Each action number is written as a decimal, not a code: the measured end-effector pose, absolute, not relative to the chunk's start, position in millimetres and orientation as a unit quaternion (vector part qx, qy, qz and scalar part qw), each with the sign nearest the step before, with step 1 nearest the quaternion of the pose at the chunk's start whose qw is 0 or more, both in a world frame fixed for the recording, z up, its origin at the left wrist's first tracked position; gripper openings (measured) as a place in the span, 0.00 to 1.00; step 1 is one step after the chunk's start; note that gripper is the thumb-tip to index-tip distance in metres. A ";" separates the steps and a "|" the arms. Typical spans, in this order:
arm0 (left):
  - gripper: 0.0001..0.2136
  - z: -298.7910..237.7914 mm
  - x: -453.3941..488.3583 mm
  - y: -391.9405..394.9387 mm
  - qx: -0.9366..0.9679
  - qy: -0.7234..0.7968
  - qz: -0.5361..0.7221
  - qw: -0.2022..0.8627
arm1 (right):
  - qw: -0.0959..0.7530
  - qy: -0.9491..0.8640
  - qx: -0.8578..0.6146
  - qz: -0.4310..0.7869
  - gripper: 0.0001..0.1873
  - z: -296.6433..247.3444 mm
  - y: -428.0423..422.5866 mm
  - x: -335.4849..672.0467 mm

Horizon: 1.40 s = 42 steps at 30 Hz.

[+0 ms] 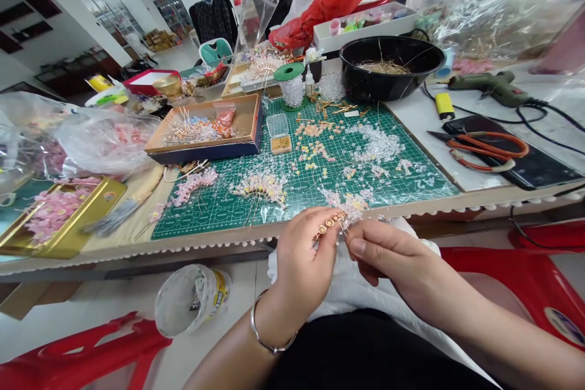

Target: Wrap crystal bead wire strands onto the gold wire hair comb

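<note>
Progress partial: left hand (304, 262) and right hand (388, 256) both pinch 1 gold beaded wire hairpin (329, 222). Completed pink-and-clear beaded comb (260, 186) lies at 11 o'clock on green cutting mat (411, 183); loose clear beads (377, 145) unused at 12.

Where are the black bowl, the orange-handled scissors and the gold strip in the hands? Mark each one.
black bowl (388, 88): head view, on its front outer wall.
orange-handled scissors (457, 145): head view, near the pivot where the handles meet.
gold strip (329, 223): head view, on its middle links.
</note>
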<state>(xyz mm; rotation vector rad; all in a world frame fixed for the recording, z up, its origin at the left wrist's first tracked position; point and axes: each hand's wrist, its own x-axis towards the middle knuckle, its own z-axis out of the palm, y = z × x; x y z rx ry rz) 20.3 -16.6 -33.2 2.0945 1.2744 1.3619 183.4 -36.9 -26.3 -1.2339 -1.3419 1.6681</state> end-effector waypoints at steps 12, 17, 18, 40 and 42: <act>0.06 -41.3 19.8 -24.8 0.667 0.428 0.530 0.302 | 0.281 -0.715 -0.443 0.462 0.19 -12.2 -51.1 185.3; 0.08 -42.0 19.2 -27.9 0.673 0.400 0.552 0.287 | 0.301 -0.750 -0.452 0.379 0.11 -12.2 -56.1 189.0; 0.09 -41.7 19.1 -28.4 0.675 0.396 0.556 0.279 | 0.310 -0.750 -0.458 0.362 0.11 -11.5 -56.5 189.5; 0.11 -39.5 18.1 -33.5 0.695 0.360 0.575 0.238 | 0.335 -0.873 -0.334 0.121 0.30 8.4 -67.9 193.9; 0.11 -38.2 19.1 -33.4 0.693 0.358 0.579 0.235 | 0.332 -0.878 -0.320 0.127 0.32 7.0 -68.3 195.3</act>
